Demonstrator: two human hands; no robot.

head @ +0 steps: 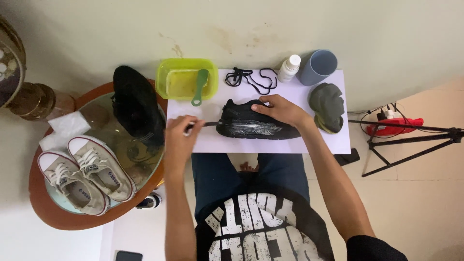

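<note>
Black sneaker [253, 121] lies on its side on the white board [333, 145] over the person's lap, toe end toward the left. Lower side of the shoe shows a shiny, wrinkled clear film; whether wrap or tape cannot be told.

Right hand [280, 109] rests flat on top of the sneaker, fingers spread and pressing down, not curled around it. Left hand [180, 133] is closed, fingers pinched on the end of a thin dark strip [209, 124] that runs from the hand to the shoe's toe. The strip's nature is unclear; its end is hidden in the fingers.

On the board behind the shoe: a loose black lace [251, 77], a small white bottle [289, 67], a grey-blue cup [317, 66], a dark green cloth [327, 104] with something yellow showing under its edge. A yellow-green tub [166, 77] holds a green-handled brush [200, 86], bristles not visible.

Left, on a round glass-topped table [48, 212]: the second black sneaker [136, 106], a pair of white canvas shoes [87, 174], crumpled white tissue [63, 128].

On the floor to the right, a black tripod [411, 140], cut off at the frame edge, and a red object [394, 126] with cables, indistinct.
</note>
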